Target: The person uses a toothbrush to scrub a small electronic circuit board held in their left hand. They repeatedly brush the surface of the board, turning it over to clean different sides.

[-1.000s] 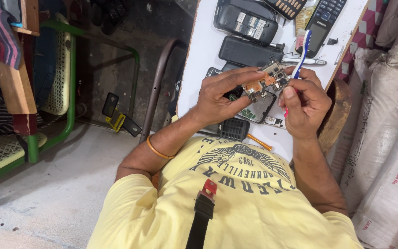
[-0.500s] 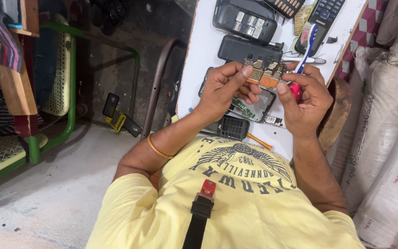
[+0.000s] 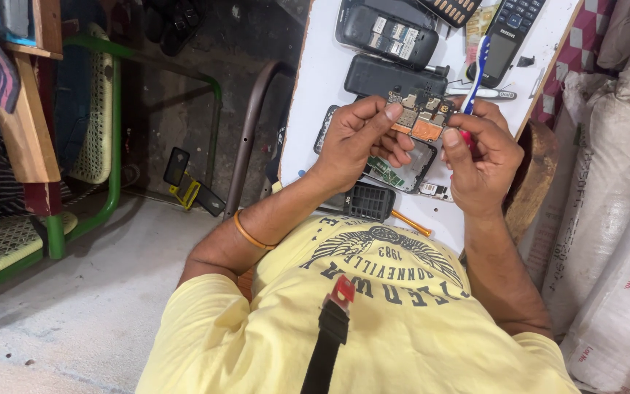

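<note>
Two hands were in view. One small brown-and-green circuit board [image 3: 421, 117] studded with metal shields was present, and one toothbrush with a red grip and blue-and-white head [image 3: 474, 69].

The left hand [image 3: 359, 138] was clamped on the circuit board, with the thumb on the board's upper edge and the fingers curled beneath it. The board lay at the 2 o'clock side of that hand, raised above the table. The right hand [image 3: 479, 157] was closed around the red grip of the toothbrush; the board lay at its 10 o'clock, just beside the thumb. The brush shaft rose toward 12 o'clock, and its head stood past the board's right end.

Below the hands lay one opened phone body with a green inner board [image 3: 402, 166]. At its 7 o'clock sat one black ribbed plastic part [image 3: 370, 201], and beside that one orange-handled tool [image 3: 411, 222]. Beyond the hands, toward 12 o'clock, lay two dark phone shells [image 3: 388, 55] and one black keypad handset [image 3: 508, 36].

The surface was a white table top [image 3: 315, 95] with a wooden edge. At 3 o'clock white woven sacks [image 3: 621, 204] were stacked. At 9 o'clock stood a green metal-framed seat [image 3: 96, 117] on a grey concrete floor [image 3: 74, 306].
</note>
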